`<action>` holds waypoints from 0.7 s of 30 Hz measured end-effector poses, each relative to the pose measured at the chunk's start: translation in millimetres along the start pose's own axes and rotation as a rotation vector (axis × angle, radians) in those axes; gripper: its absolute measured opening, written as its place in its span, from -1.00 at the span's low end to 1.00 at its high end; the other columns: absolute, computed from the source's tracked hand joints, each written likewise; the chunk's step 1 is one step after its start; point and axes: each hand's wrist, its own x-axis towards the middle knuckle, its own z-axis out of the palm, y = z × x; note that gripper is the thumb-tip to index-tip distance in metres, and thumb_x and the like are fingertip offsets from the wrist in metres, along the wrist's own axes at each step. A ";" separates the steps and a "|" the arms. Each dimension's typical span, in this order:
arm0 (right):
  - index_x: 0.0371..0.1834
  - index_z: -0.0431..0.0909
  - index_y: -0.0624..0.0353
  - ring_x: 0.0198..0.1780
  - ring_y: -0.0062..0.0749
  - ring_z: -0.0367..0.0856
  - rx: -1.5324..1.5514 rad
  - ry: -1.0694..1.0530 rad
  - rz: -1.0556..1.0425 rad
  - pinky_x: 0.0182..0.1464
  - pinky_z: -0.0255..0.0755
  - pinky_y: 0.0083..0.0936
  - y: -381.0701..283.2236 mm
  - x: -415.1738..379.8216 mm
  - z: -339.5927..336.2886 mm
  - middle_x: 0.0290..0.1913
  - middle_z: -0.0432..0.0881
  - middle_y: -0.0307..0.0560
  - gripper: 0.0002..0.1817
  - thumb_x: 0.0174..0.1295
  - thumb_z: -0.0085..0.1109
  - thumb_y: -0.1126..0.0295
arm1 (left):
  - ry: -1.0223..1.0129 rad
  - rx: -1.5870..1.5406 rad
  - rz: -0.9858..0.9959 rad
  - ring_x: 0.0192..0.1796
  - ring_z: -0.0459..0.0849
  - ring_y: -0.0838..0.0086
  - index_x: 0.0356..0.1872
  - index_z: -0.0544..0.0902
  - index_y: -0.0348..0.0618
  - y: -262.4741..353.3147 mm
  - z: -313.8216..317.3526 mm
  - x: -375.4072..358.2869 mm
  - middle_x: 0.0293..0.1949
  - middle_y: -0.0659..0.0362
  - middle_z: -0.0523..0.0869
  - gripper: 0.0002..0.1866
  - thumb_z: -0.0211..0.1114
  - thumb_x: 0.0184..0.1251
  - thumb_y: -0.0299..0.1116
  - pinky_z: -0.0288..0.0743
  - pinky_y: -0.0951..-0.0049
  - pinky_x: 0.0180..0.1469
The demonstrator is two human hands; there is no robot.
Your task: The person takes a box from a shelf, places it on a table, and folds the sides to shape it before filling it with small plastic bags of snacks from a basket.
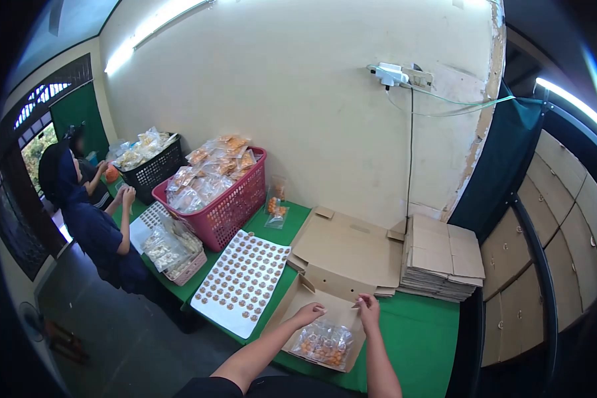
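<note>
An open cardboard box (280, 318) lies in front of me, its lid folded back toward the wall. Inside sit several clear plastic bags of orange snacks (323, 345). My left hand (309, 313) hovers over the left part of the box, above the bags, with its fingers bent together; what they hold, if anything, is too small to make out. At the box's right side, my right hand (369, 308) has thumb and fingertips pinched, a small dark piece showing at the tips. Left of the box lies a white sheet of round stickers (239, 284).
A red basket (225, 215) and a black basket (154, 174) of bagged snacks stand along the wall, with a small pink basket (186, 268) nearer. Flattened cardboard boxes (440, 255) are stacked right. Two snack bags (276, 211) lie behind. Co-workers (93, 212) stand left.
</note>
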 end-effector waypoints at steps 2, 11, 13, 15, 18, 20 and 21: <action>-0.19 0.53 0.23 -0.28 -0.55 0.56 0.033 0.005 0.013 -0.22 0.45 -0.63 -6.7 -3.9 5.9 -0.31 0.60 -0.16 -0.85 0.20 0.07 0.48 | -0.034 -0.055 -0.007 -0.14 0.59 0.39 -0.02 0.51 -0.21 30.0 -10.1 -8.5 -0.18 0.09 0.63 -0.52 0.25 0.17 -0.06 0.45 0.45 -0.07; -0.20 0.49 0.25 -0.29 -0.54 0.53 0.101 0.091 -0.138 -0.21 0.39 -0.62 -73.0 35.4 111.8 -0.33 0.59 -0.14 -0.87 0.23 0.02 0.49 | 0.014 -0.044 0.456 -0.19 0.56 0.55 -0.08 0.54 -0.22 157.7 -183.0 10.9 -0.23 0.18 0.63 -0.66 0.22 0.24 -0.21 0.45 0.50 -0.09; -0.21 0.48 0.24 -0.29 -0.55 0.51 0.134 0.109 -0.139 -0.21 0.38 -0.62 -88.0 48.4 157.9 -0.33 0.58 -0.15 -0.88 0.23 0.01 0.49 | 0.029 -0.049 0.499 -0.16 0.56 0.54 -0.10 0.56 -0.22 179.7 -248.0 5.3 -0.21 0.18 0.63 -0.68 0.23 0.24 -0.21 0.45 0.50 -0.07; -0.21 0.47 0.23 -0.28 -0.55 0.52 0.147 0.125 -0.150 -0.22 0.38 -0.62 -98.5 67.5 204.7 -0.33 0.58 -0.16 -0.89 0.24 0.00 0.49 | 0.088 -0.065 0.591 -0.16 0.56 0.54 -0.10 0.56 -0.22 179.0 -320.1 14.2 -0.21 0.19 0.63 -0.68 0.23 0.23 -0.22 0.45 0.50 -0.07; -0.21 0.47 0.22 -0.32 -0.54 0.53 0.121 0.124 -0.163 -0.25 0.40 -0.63 -102.2 96.8 275.8 -0.34 0.57 -0.15 -0.88 0.25 -0.02 0.46 | 0.200 -0.132 0.593 -0.19 0.58 0.52 -0.12 0.56 -0.21 171.4 -428.1 20.6 -0.24 0.17 0.63 -0.71 0.24 0.22 -0.25 0.45 0.52 -0.08; -0.20 0.47 0.23 -0.31 -0.54 0.54 0.117 0.101 -0.179 -0.25 0.40 -0.63 -103.1 115.7 320.3 -0.34 0.58 -0.15 -0.88 0.25 -0.02 0.46 | 0.309 -0.219 0.594 -0.25 0.58 0.58 -0.16 0.56 -0.21 158.0 -493.1 29.2 -0.35 0.20 0.63 -0.75 0.24 0.21 -0.29 0.45 0.55 -0.16; -0.20 0.47 0.23 -0.31 -0.54 0.54 0.118 0.102 -0.173 -0.25 0.40 -0.63 -104.1 122.4 341.7 -0.34 0.58 -0.15 -0.88 0.25 -0.02 0.46 | 0.371 -0.199 0.581 -0.27 0.58 0.58 -0.16 0.57 -0.21 143.0 -526.6 40.3 -0.38 0.21 0.62 -0.75 0.25 0.20 -0.29 0.45 0.56 -0.19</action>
